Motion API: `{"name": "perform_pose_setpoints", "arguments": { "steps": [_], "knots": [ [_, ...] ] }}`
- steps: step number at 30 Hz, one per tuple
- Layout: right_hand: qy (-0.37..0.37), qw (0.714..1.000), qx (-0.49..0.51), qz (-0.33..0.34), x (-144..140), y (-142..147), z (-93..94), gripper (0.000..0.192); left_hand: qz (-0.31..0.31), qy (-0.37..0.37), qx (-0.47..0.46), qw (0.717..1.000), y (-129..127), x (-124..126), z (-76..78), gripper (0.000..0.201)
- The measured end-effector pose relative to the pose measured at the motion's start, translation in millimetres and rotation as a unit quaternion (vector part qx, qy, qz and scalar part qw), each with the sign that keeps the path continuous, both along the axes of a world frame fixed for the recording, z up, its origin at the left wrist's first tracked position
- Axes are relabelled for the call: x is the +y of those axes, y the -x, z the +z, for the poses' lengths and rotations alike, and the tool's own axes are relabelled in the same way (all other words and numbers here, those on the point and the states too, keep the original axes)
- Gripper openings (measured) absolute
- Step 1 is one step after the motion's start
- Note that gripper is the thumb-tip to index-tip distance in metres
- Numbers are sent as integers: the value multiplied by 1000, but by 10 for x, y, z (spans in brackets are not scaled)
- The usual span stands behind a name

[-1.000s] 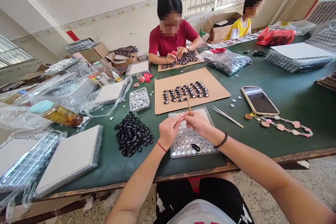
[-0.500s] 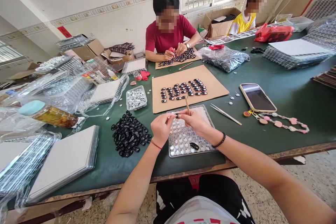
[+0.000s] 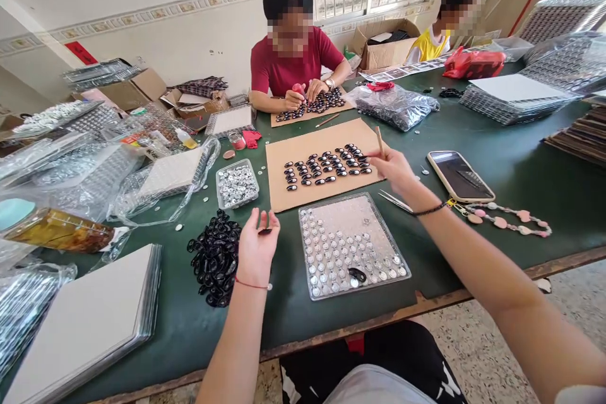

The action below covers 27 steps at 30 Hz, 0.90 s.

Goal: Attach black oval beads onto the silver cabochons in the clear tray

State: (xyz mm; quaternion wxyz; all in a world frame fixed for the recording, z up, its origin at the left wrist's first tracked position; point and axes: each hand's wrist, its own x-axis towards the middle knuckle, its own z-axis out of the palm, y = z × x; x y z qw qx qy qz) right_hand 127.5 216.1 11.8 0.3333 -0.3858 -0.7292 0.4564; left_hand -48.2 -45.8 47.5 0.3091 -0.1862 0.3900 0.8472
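Note:
My left hand (image 3: 255,249) is turned palm up beside the pile of glossy black oval pieces (image 3: 214,259), its fingers curled round one black oval piece (image 3: 265,231). At the right side of the brown cardboard sheet (image 3: 284,199), my right hand (image 3: 398,169) grips a thin wooden stick (image 3: 379,139) that points up. Its fingertips are at the end of the rows of black pieces with pale faces (image 3: 326,167); whether they also pinch a piece is unclear. Below lies a clear tray (image 3: 345,214) of round silvery discs, with a single black piece (image 3: 356,274) on top.
A tub of small silvery parts (image 3: 237,184) stands left of the cardboard. Tweezers (image 3: 396,201) and a phone (image 3: 460,175) with a beaded strap lie to the right. Stacked white-topped trays (image 3: 89,322) fill the near left. Across the table a co-worker (image 3: 296,66) handles similar pieces.
My hands have parted. The right, still with the stick, has moved forward and right to the cardboard's rows; the left has come back left with a black piece. The view has shifted slightly.

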Motion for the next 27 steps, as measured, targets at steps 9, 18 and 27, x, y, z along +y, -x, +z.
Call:
{"name": "perform_pose_setpoints", "arguments": {
  "steps": [9,18,27],
  "knots": [
    [-146,959,-243,17,771,-315,-310,18,-110,-101,13,989,-67,55,-98,22],
    [-206,933,-295,21,743,-274,-397,25,-85,28,13,996,-34,172,-169,28],
    [-257,912,-320,1,594,-277,-401,30,-147,-2,129,981,-229,252,-279,19]
  ]
}}
